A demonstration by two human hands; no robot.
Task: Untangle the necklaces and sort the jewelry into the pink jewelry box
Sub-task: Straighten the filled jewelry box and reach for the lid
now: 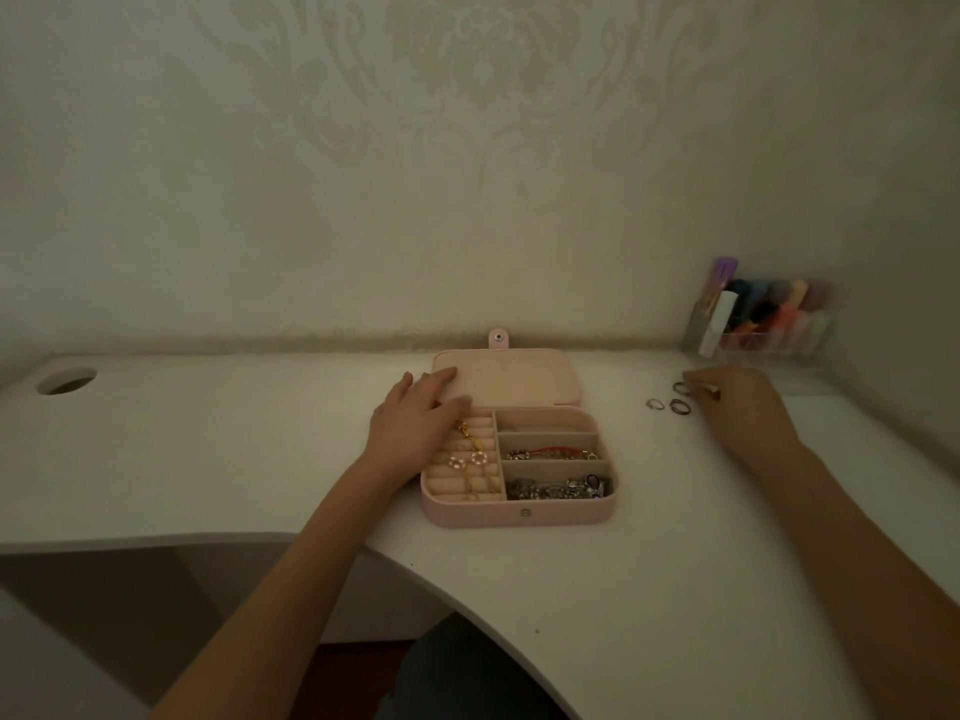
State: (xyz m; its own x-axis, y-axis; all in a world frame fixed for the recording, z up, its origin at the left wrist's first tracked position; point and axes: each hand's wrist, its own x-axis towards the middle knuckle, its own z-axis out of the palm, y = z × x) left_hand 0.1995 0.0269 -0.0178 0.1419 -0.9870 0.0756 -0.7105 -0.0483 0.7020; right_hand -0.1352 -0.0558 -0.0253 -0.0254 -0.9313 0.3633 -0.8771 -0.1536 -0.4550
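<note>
— What do you have at frame centre?

— I see the pink jewelry box (pixel 519 513) open on the white table (pixel 675 563), my left hand (pixel 415 413) flat across its lid and ring rolls.

— And right of it?

— My right hand (pixel 740 407) pinches one of the rings (pixel 666 400), below an organizer (pixel 763 317).

Bare forearms, no sleeves; dark trousers (pixel 457 667) on lap.
</note>
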